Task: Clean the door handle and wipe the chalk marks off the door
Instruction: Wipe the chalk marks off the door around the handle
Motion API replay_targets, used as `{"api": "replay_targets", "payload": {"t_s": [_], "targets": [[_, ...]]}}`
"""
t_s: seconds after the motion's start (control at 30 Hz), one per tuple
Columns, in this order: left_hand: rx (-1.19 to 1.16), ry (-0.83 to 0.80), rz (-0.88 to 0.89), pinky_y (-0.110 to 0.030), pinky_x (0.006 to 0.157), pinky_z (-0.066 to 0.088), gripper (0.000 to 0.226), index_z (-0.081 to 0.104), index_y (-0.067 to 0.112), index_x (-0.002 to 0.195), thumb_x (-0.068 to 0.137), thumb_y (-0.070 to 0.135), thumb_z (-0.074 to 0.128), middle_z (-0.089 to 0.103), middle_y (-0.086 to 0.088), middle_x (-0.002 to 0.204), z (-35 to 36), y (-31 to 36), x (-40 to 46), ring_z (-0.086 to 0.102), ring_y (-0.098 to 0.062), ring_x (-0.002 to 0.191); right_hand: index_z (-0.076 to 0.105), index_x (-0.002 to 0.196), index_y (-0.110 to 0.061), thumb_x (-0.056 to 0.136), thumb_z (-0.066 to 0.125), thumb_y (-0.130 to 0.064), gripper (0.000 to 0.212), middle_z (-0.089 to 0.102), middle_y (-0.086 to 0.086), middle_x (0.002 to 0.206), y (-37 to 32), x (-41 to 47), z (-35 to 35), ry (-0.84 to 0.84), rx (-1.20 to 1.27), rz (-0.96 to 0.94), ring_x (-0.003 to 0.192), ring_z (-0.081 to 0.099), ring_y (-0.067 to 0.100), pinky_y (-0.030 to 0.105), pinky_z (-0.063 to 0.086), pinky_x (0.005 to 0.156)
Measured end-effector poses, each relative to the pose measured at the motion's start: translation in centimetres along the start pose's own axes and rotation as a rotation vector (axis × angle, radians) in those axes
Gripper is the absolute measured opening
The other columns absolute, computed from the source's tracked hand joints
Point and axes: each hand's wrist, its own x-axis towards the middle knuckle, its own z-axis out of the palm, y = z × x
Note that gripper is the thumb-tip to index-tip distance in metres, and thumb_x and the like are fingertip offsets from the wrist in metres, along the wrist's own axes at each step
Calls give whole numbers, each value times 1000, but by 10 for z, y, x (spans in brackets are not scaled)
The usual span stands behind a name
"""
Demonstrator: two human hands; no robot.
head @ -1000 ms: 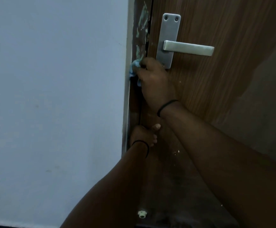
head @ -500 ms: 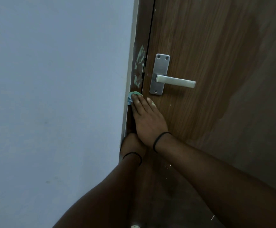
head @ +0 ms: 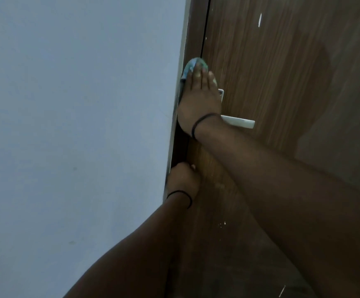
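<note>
Right hand, fingers flat, presses small blue-green cloth on brown wooden door edge; silver metal lever handle sits at its 5 o'clock, long axis 3–9; left hand curled on edge below, farther.

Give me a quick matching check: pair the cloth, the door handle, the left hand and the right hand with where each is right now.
Things:
1. cloth
2. door handle
3. left hand
4. right hand

States:
A. grips the door edge, low down
B. lies flat, fingers straight, pressing
C. partly hidden behind a wrist
D. pinned under fingertips at the door edge

Pairs: 1-D, 2-C, 3-A, 4-B
</note>
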Motion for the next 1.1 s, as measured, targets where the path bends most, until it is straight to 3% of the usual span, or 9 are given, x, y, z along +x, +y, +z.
{"api": "replay_targets", "payload": {"t_s": [0.1, 0.2, 0.3, 0.5, 0.63, 0.73, 0.8, 0.87, 1.1], "targets": [[-31, -23, 37, -24, 53, 34, 20, 59, 16, 84, 98, 24, 47, 66, -6, 88, -1, -5, -7, 54, -15, 67, 6, 149, 7, 100, 17, -22, 58, 3, 26, 158, 1, -50, 24, -9, -97, -147, 147, 5, 38, 44, 2, 122], [-60, -69, 9, -27, 66, 39, 19, 63, 11, 104, 96, 24, 52, 67, -9, 102, 7, -13, -17, 53, -15, 78, 8, 148, 8, 99, 14, -26, 60, 6, 28, 157, -1, -80, 43, -15, -224, -228, 147, 7, 39, 44, 0, 120], [-82, -117, -62, -28, 73, 40, 27, 60, 4, 117, 97, 22, 53, 64, -15, 115, 16, -20, -21, 61, -27, 98, 0, 149, 6, 100, 16, -25, 60, -2, 25, 158, 0, -83, 48, -83, -186, -221, 148, 2, 37, 44, 2, 122], [55, -264, -250, -29, 104, 32, 40, 46, -5, 133, 97, 11, 54, 45, -20, 144, 26, -20, -6, 43, -30, 133, -3, 149, 4, 101, 18, -23, 60, -5, 23, 159, 4, -104, 61, -149, -146, -306, 148, -2, 34, 43, 2, 122], [60, -283, -196, -30, 99, 38, 32, 52, -4, 128, 99, 11, 50, 53, -20, 135, 26, -23, -7, 50, -30, 125, -5, 149, 4, 101, 18, -21, 59, -9, 22, 159, -1, -91, 53, -114, -62, -210, 148, -6, 34, 42, 1, 122], [28, -162, -78, -34, 87, 47, 28, 61, 3, 117, 98, 20, 51, 63, -18, 120, 23, -21, -8, 60, -30, 107, -3, 149, 5, 100, 16, -21, 58, -8, 23, 158, -9, -68, 39, -68, -36, -183, 148, -4, 34, 41, -2, 122], [-69, -116, -12, -25, 70, 46, 18, 65, 14, 101, 97, 25, 51, 67, -11, 107, 21, -16, -10, 60, -18, 87, -2, 149, 6, 101, 15, -21, 58, -8, 24, 158, -10, -53, 30, -65, -40, -180, 148, -4, 35, 41, -2, 122], [-136, -15, 25, -17, 52, 34, 18, 62, 24, 77, 93, 26, 54, 66, 3, 83, 22, -13, -7, 55, -8, 68, -3, 149, 5, 100, 16, -22, 59, -10, 23, 158, -4, -37, 19, -42, -45, -153, 148, -5, 34, 41, -2, 122], [-118, 45, 63, -12, 49, 27, 19, 70, 24, 82, 93, 34, 58, 55, 18, 65, 28, -10, 0, 49, 4, 59, -2, 151, 1, 98, 22, -15, 60, -9, 20, 159, 23, 6, -17, 65, 66, -190, 149, -6, 31, 41, -2, 122]]}}
